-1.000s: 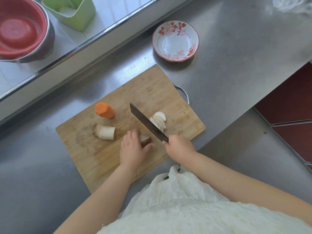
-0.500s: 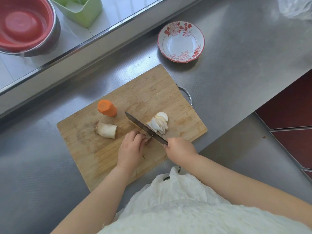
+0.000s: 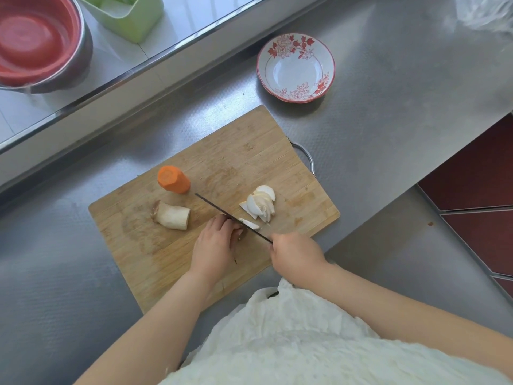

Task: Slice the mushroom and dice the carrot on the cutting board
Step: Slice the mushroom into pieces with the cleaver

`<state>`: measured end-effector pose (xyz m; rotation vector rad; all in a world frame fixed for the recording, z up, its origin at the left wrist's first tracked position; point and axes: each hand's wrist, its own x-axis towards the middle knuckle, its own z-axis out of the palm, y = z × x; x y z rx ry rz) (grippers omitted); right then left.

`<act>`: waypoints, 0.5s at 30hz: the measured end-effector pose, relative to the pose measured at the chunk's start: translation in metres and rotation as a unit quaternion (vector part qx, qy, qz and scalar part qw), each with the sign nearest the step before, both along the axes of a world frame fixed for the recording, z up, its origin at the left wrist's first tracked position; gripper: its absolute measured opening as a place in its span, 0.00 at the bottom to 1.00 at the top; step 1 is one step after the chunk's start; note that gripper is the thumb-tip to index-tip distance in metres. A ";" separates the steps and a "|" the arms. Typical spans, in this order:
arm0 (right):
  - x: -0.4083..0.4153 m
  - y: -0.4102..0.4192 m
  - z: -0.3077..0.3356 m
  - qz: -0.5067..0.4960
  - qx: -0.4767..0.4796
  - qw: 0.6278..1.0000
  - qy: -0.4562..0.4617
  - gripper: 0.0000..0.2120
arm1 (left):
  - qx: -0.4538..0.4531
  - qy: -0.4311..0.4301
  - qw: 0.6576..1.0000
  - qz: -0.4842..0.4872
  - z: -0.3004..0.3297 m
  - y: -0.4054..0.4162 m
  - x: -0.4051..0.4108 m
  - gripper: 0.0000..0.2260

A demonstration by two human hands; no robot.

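A wooden board (image 3: 238, 151) lies at an angle on the steel worktop (image 3: 388, 112), its metal handle loop (image 3: 305, 157) pointing right. The person stands over it in a white crinkled top (image 3: 305, 343).

The right hand (image 3: 295, 258) is closed around the handle of a knife (image 3: 224, 213), which is hidden inside the fist. The dark blade runs up and left across the board, seen almost edge-on, down at the mushroom piece (image 3: 241, 227) under the left hand (image 3: 215, 241). That hand is curled, fingertips tucked and pressing down on the piece, so only a sliver of it shows by the blade. One fresh slice (image 3: 249, 224) lies flat just on the far side of the blade.

Near it, toward the right of the board, sits a small pile of slices (image 3: 262, 202), overlapping like fanned cards. A stem chunk (image 3: 173, 215) of mushroom lies on its side to the left of the hands, apart from them. Just beyond it stands the carrot (image 3: 173, 179), a short stub, tilted, its cut face up, still whole.

Past the board, a bowl (image 3: 295, 68) with red flowers sits on the worktop. On the ledge at the back left are a steel basin (image 3: 41, 43) with a red inside and a green tub (image 3: 130, 15).
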<state>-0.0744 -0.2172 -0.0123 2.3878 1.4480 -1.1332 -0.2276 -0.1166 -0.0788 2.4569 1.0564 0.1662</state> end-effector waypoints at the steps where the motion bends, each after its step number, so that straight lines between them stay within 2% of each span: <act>1: 0.000 0.001 0.001 0.000 -0.005 1.000 -0.002 0.09 | 0.000 -0.001 1.000 -0.004 0.000 0.001 0.000 0.02; 12: -0.005 0.007 -0.003 -0.011 -0.046 0.999 0.011 0.08 | 0.016 -0.030 0.999 0.004 -0.005 -0.002 0.000 0.03; 15: -0.003 0.008 -0.009 -0.036 -0.053 0.998 0.023 0.09 | 0.027 -0.034 0.999 -0.004 -0.007 -0.003 -0.001 0.12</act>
